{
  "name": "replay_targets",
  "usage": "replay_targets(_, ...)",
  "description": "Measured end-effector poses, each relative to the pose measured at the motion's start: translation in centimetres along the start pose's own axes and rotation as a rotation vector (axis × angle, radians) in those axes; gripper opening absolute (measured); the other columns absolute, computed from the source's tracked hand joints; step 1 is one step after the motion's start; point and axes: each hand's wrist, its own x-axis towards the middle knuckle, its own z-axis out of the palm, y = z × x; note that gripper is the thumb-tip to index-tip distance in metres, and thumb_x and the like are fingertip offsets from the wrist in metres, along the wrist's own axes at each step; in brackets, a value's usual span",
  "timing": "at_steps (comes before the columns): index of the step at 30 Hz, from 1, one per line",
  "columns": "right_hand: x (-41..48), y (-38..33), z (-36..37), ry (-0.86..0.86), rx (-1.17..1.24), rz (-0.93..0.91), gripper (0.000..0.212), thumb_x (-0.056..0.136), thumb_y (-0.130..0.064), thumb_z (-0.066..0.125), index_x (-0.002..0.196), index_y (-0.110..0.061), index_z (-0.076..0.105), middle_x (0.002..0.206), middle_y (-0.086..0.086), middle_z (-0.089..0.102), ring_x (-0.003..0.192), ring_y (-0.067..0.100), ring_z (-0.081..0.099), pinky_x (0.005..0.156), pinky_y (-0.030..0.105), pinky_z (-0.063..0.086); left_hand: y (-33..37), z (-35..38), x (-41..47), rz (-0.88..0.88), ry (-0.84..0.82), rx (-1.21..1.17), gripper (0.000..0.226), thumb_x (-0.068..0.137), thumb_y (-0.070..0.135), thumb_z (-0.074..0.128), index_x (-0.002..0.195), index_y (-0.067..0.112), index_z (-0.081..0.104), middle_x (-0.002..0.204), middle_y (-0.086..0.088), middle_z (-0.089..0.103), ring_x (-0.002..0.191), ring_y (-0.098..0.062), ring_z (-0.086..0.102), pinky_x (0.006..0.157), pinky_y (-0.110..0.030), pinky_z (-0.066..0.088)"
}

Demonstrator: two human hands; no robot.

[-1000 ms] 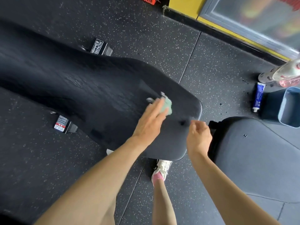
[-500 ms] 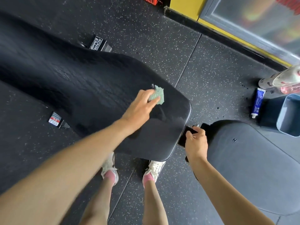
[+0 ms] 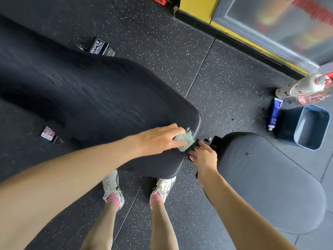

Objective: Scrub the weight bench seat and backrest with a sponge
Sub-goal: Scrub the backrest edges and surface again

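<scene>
Your left hand (image 3: 160, 139) presses the sponge (image 3: 184, 142) flat-fingered on the end corner of the backrest (image 3: 90, 98) while your right hand (image 3: 204, 156) grips the bracket (image 3: 215, 140) beside the seat (image 3: 270, 186), so scrub in firm overlapping strokes.

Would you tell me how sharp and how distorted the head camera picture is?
Head view: strong wide-angle bending curves the backrest and swells the left forearm; the window top right is blurred and washed out; the green sponge is fairly sharp; light is soft, no hard shadows.
</scene>
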Motion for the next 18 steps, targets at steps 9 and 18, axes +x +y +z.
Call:
replay_targets(9, 0.3, 1.1, -1.6, -0.028, 0.109, 0.076, 0.051, 0.087, 0.016, 0.038, 0.133, -0.003, 0.049, 0.122, 0.019, 0.059, 0.103, 0.026, 0.063, 0.092, 0.032, 0.050, 2.6, 3.3, 1.4, 0.032, 0.109, 0.055, 0.047, 0.082, -0.006, 0.033, 0.114, 0.011, 0.063, 0.131, -0.002, 0.042, 0.092, -0.022, 0.049, 0.071, -0.031, 0.052)
replay_targets(18, -0.6, 1.2, -1.4, -0.073, -0.024, 0.087, 0.049, 0.091, 0.013, 0.039, 0.128, -0.015, 0.054, 0.116, 0.007, 0.058, 0.102, 0.021, 0.063, 0.085, 0.032, 0.052, 2.0, 3.0, 5.5, -0.410, 0.287, -0.016, 0.062, 0.060, -0.030, 0.057, 0.115, -0.001, 0.063, 0.129, -0.016, 0.054, 0.100, -0.034, 0.051, 0.057, -0.041, 0.055)
